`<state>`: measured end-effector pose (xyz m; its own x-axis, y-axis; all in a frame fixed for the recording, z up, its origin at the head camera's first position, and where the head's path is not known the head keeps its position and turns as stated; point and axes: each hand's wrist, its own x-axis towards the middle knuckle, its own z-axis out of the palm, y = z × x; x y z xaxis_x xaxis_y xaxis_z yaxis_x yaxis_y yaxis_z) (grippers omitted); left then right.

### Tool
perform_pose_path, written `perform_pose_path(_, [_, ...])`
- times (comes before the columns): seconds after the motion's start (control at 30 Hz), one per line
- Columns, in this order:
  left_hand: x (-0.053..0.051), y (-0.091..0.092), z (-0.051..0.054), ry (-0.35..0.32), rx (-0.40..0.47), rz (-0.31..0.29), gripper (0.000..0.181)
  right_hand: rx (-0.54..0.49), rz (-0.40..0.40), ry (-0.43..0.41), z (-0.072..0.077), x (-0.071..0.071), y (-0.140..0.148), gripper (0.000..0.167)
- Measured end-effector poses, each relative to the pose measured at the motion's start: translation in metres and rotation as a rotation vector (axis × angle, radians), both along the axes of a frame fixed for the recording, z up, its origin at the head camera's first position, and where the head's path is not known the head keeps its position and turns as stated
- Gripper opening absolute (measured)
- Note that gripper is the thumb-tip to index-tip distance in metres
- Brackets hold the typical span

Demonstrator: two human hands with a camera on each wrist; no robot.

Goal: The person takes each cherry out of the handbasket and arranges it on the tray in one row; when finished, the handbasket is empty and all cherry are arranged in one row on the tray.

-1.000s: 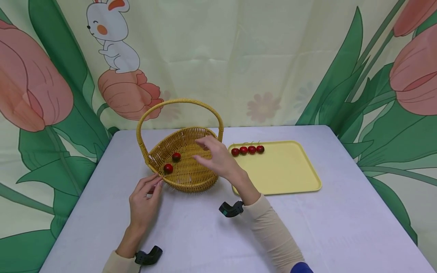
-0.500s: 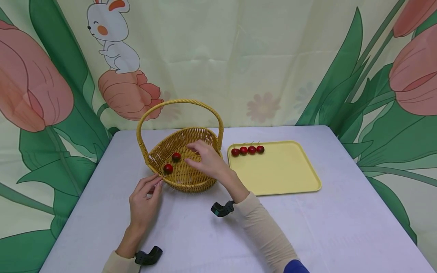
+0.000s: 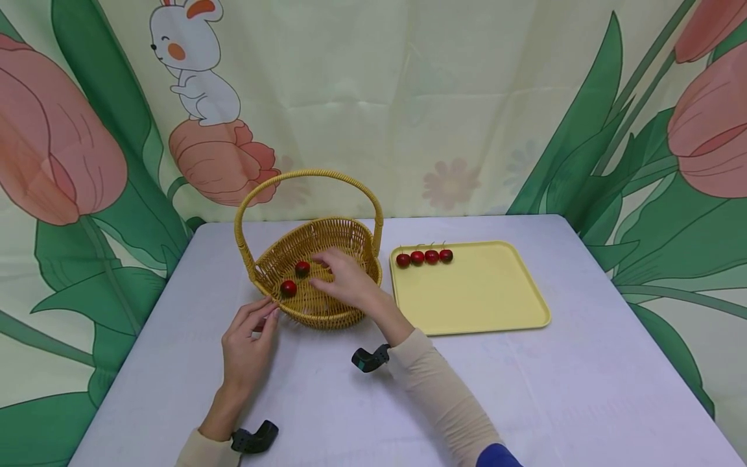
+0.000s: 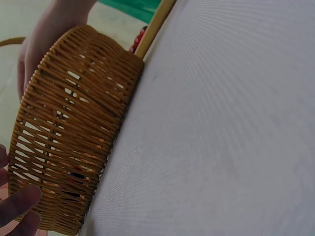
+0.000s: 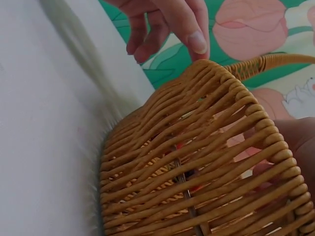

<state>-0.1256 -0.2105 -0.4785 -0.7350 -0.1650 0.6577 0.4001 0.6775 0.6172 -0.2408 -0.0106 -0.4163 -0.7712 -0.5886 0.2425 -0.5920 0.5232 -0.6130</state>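
A wicker basket [image 3: 327, 319] with a tall arched handle stands on the table, two dark red cherries inside. One cherry [image 3: 288, 288] lies near the front left rim, the other cherry [image 3: 302, 269] slightly farther back. At that front left rim my left hand [image 3: 248, 340] pinches the basket's edge; the right wrist view shows the left thumb [image 5: 198, 43] on the rim. My right hand [image 3: 349, 280] reaches over the basket, thumb and fingers parted, just right of the farther cherry and holding nothing. Woven sides partly hide that hand in the right wrist view.
To the basket's right lies a yellow tray [image 3: 473, 295]. Several cherries [image 3: 431, 257] with stems sit in a row along its back left edge. A white cloth [image 3: 583, 363] covers the table, and a printed curtain [image 3: 362, 97] hangs behind it.
My right hand has moved left and a little down inside the basket's outline, closer to the farther cherry. The left hand, basket and cherries stay in place.
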Motion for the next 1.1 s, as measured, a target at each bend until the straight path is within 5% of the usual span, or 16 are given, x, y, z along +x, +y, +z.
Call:
perform_pose_path(0.6, [0.0,-0.001,0.0,0.0,-0.001,-0.003,0.023,0.155,0.024,0.006,0.004,-0.008,-0.031,0.047])
perform_pose_path(1.1, [-0.001,-0.001,-0.002,-0.009,-0.002,-0.002,0.022,0.376,0.088,-0.05,-0.007,-0.012,-0.049,0.049])
